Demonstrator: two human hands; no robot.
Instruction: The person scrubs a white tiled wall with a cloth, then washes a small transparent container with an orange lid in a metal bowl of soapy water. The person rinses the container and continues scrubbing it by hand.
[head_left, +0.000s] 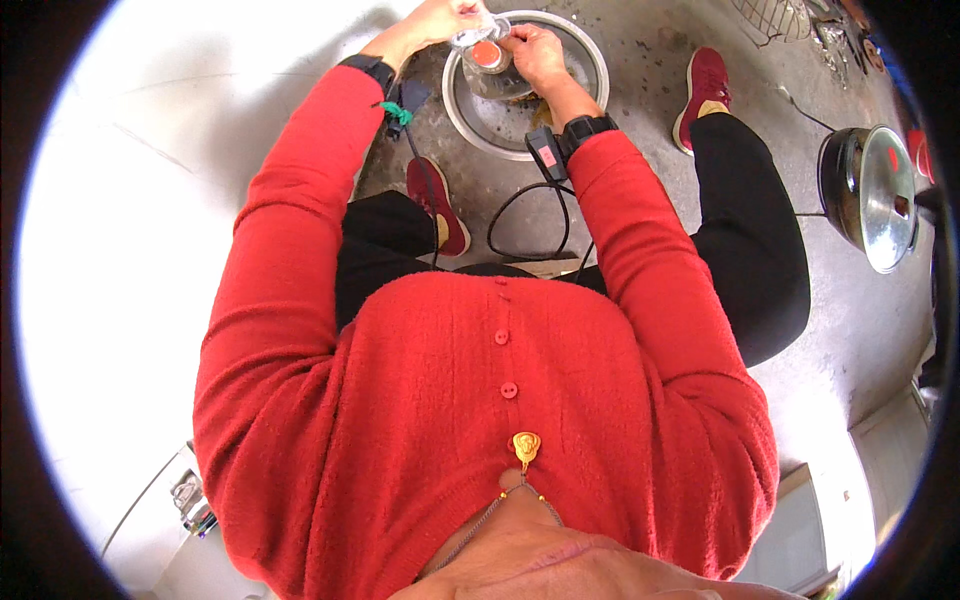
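Observation:
Over a wide metal basin (452, 90) on the floor, my two hands are close together. Crinkled clear plastic (471, 35) is pinched in my left hand (442, 21), beside the far rim. My right hand (537, 57) has its thumb and fingers at the side of a small clear container (495, 69). An orange-red disc (487, 53) shows at the top of that container; whether it is a cap or contents I cannot tell. Below, in the basin, lies something clear and rounded, with dark bits and a yellowish-brown piece (541, 114) partly behind my right wrist.
A dark electric pot (840, 184) with a glass lid (887, 199) stands to the right. A wire basket (776, 19) sits at the upper right. Black cables (491, 225) run from devices at both wrists to my lap. My red shoes (705, 94) flank the basin.

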